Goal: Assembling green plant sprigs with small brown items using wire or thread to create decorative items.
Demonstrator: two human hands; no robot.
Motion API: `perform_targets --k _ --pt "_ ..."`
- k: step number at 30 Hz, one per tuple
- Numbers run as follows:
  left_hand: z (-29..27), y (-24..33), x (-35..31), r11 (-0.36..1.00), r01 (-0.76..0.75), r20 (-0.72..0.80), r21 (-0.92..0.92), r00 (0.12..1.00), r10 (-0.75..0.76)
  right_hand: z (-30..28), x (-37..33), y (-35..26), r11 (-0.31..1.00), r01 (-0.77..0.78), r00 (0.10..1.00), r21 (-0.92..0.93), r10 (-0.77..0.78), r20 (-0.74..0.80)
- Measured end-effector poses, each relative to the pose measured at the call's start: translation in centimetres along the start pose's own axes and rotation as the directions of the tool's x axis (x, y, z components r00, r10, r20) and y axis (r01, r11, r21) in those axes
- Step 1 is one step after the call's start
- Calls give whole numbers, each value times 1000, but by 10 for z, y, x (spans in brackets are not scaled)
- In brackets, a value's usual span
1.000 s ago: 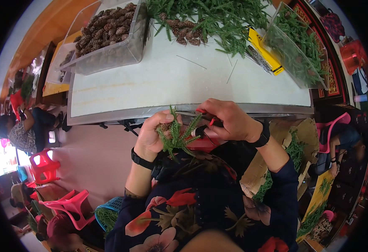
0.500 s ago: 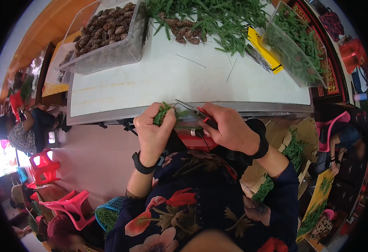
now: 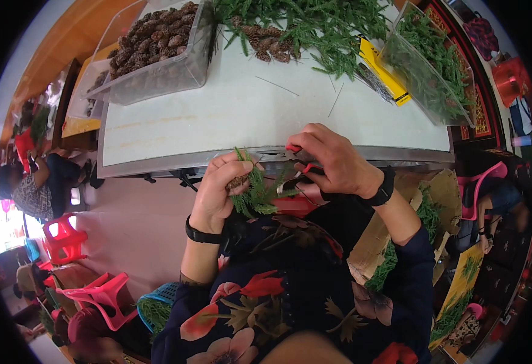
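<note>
Closed round a green artificial pine sprig [image 3: 257, 193], my left hand [image 3: 212, 187] is at the table's near edge. A brown pine cone [image 3: 237, 182] sits against the sprig, partly under my fingers. My right hand [image 3: 343, 162] grips red-handled pliers [image 3: 294, 148]. Their handles are spread apart and their metal jaws point left, just above and right of the sprig. Whether the jaws touch any wire cannot be made out.
On the white table [image 3: 175, 130] stand a clear bin of pine cones [image 3: 184, 76] and a clear bin of greenery [image 3: 426, 91]. Green sprigs [image 3: 338, 30], loose cones [image 3: 272, 45], thin wires [image 3: 278, 86] and a yellow packet [image 3: 380, 71] lie there. A cardboard box [image 3: 363, 252] is at right.
The left hand has turned, bringing the pine cone and more of the sprig into view. My right hand has moved a little right and up with the pliers, whose handles are now wider apart.
</note>
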State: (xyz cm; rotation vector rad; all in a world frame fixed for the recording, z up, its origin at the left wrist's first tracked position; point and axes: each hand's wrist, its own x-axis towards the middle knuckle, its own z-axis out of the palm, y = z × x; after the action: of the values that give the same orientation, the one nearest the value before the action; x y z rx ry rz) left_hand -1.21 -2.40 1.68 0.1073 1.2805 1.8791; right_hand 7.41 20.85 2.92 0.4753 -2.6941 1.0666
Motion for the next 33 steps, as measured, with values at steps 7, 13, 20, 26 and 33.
perform_targets --k 7,13,20,26,33 --pt "-2 -4 2 985 116 69 -128 992 -108 -3 1 2 995 64 998 -77 -66 -21" --pt "-4 -5 3 980 159 73 -116 986 -152 -7 -1 2 993 74 997 -96 -75 0" --pt "3 -5 5 979 150 26 -137 989 -148 -7 -7 -2 999 -38 997 -32 40 67" --pt "7 -11 8 1000 -2 -59 -27 998 0 -5 -9 -18 837 -451 875 310 346 338" --pt "8 -6 6 997 45 -30 -64 998 -47 -10 -12 -8 974 -176 980 141 159 121"
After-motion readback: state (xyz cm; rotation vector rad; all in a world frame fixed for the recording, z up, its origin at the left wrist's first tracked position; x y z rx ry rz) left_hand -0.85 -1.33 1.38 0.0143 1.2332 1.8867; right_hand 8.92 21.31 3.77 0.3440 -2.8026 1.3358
